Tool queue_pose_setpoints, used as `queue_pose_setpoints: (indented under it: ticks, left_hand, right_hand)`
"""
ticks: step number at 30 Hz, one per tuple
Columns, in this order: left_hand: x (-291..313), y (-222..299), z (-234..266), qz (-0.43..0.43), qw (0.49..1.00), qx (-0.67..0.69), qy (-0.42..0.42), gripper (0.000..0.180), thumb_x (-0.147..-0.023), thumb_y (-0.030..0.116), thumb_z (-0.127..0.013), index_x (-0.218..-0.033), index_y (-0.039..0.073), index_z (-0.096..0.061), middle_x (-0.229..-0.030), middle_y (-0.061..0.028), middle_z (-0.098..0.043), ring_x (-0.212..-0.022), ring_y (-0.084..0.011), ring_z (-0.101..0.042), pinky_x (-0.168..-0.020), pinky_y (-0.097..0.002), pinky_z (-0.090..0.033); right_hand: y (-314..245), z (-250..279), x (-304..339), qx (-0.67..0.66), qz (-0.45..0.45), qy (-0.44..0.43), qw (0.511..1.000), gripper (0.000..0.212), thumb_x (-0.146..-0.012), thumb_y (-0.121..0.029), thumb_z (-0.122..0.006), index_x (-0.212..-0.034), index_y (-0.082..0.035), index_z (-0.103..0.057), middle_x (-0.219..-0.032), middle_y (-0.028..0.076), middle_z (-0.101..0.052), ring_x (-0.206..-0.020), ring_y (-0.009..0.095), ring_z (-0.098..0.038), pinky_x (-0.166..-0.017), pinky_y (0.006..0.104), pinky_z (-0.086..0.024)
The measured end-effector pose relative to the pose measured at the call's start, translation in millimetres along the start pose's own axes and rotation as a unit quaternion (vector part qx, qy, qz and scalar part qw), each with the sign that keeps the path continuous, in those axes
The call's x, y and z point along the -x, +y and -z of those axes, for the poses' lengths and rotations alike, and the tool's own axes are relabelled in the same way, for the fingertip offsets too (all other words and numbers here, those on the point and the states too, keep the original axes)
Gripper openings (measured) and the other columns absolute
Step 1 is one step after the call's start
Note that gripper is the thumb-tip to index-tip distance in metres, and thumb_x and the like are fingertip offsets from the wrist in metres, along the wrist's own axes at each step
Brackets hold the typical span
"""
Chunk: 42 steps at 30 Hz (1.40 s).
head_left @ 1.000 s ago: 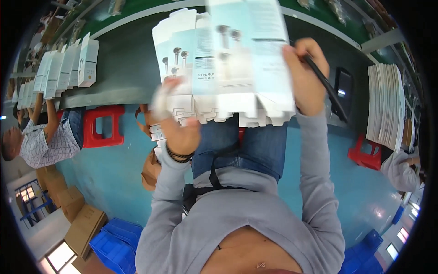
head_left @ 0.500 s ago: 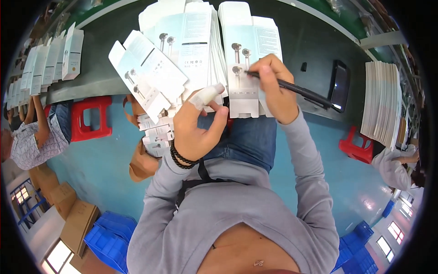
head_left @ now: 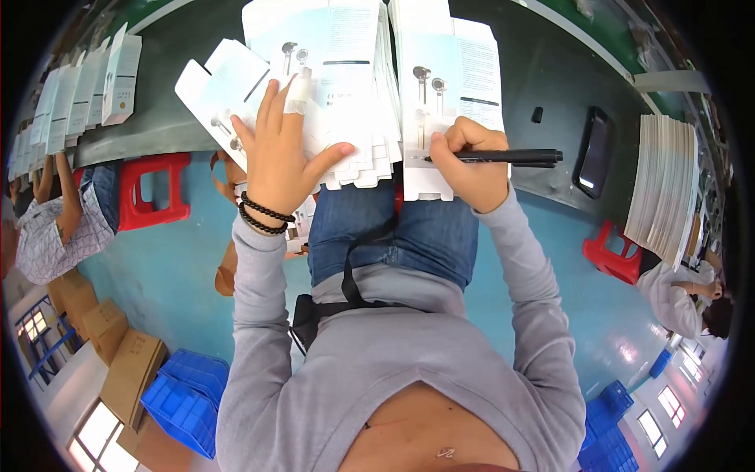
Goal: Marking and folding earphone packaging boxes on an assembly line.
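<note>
My left hand [head_left: 281,149], with a white wrap around one finger, lies with spread fingers on a loose flattened earphone carton [head_left: 228,86] and the edge of the left stack of flattened cartons [head_left: 350,86]. My right hand [head_left: 476,165] is closed around a black marker pen [head_left: 519,158]. The pen lies nearly level, its tip pointing left at the lower part of the top carton on the right stack [head_left: 436,51]. Whether the tip touches the card I cannot tell. These cartons are white and pale blue, printed with earphones.
On the dark table [head_left: 543,67] lie a small black cap [head_left: 537,115] and a phone [head_left: 594,153], right of my hand. Another carton stack [head_left: 662,189] stands at the far right. Folded-up boxes [head_left: 119,79] stand far left near a co-worker [head_left: 71,228]. Red stools [head_left: 157,193] flank me.
My left hand has moved left and farther out, opening flat over the loose carton, which has shifted left. My right hand has come slightly nearer, and the pen has turned more level.
</note>
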<state>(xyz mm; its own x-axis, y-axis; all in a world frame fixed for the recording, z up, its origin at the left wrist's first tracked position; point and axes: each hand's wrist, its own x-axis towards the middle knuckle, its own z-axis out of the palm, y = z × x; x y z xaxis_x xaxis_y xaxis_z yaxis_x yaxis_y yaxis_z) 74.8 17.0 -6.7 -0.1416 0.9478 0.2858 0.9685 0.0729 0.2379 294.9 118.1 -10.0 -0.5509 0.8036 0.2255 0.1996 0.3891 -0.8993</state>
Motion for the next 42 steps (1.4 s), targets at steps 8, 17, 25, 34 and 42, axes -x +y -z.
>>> queue_pose_setpoints:
  ticks: [8, 17, 25, 34, 42]
  left_hand:
    - [18.7, 52.3, 23.0, 0.023, 0.952, 0.297, 0.069, 0.053, -0.069, 0.012, -0.071, -0.117, 0.000, -0.052, -0.089, -0.0097, -0.057, -0.081, -0.0220, -0.053, -0.070, -0.0301, -0.041]
    - [32.3, 93.6, 6.9, 0.106, 0.885, 0.450, -0.051, 0.051, -0.074, 0.008, -0.066, -0.121, -0.001, -0.049, -0.072, -0.0084, -0.054, -0.060, -0.0159, -0.052, -0.058, -0.0255, -0.043]
    - [34.6, 94.4, -1.1, 0.052, 0.923, 0.379, -0.030, 0.058, -0.074, 0.007, -0.066, -0.127, 0.002, -0.042, -0.110, -0.0096, -0.059, -0.068, -0.0092, -0.053, -0.053, -0.0215, -0.039]
    - [14.3, 117.0, -6.7, 0.194, 0.676, 0.710, 0.037, 0.077, -0.077, -0.009, -0.059, -0.137, 0.003, -0.011, -0.117, -0.0227, -0.049, -0.100, -0.0231, -0.057, -0.080, -0.0276, -0.049]
    - [19.4, 69.2, 16.2, 0.221, 0.654, 0.710, 0.142, 0.082, -0.079, -0.005, -0.059, -0.140, 0.006, -0.005, -0.106, -0.0184, -0.058, -0.093, -0.0185, -0.060, -0.075, -0.0262, -0.050]
  right_hand:
    - [-0.7, -5.9, -0.7, 0.031, 0.010, 0.020, 0.999, 0.029, -0.073, -0.002, -0.062, -0.055, -0.003, -0.039, -0.048, -0.001, -0.043, -0.046, 0.004, -0.035, -0.043, 0.0222, -0.029]
    - [4.8, -3.6, 0.2, -0.041, -0.015, 0.049, 0.998, 0.028, -0.074, 0.001, -0.059, -0.057, -0.003, -0.038, -0.051, 0.001, -0.048, -0.048, 0.004, -0.041, -0.044, 0.0209, -0.034]
    - [2.1, 6.5, 0.9, -0.282, -0.063, 0.115, 0.950, 0.028, -0.077, 0.001, -0.050, -0.060, -0.008, -0.030, -0.051, 0.004, -0.045, -0.046, 0.007, -0.037, -0.043, 0.0213, -0.032]
    - [-2.2, 20.9, -0.7, -0.428, -0.040, 0.100, 0.897, 0.029, -0.080, -0.002, -0.046, -0.064, -0.012, -0.024, -0.049, 0.003, -0.032, -0.047, 0.009, -0.027, -0.045, 0.0264, -0.024]
    - [-41.0, 49.3, -10.5, -0.298, 0.094, 0.265, 0.912, 0.027, -0.084, -0.004, -0.049, -0.068, -0.010, -0.029, -0.056, 0.006, -0.044, -0.048, 0.010, -0.035, -0.046, 0.0247, -0.031]
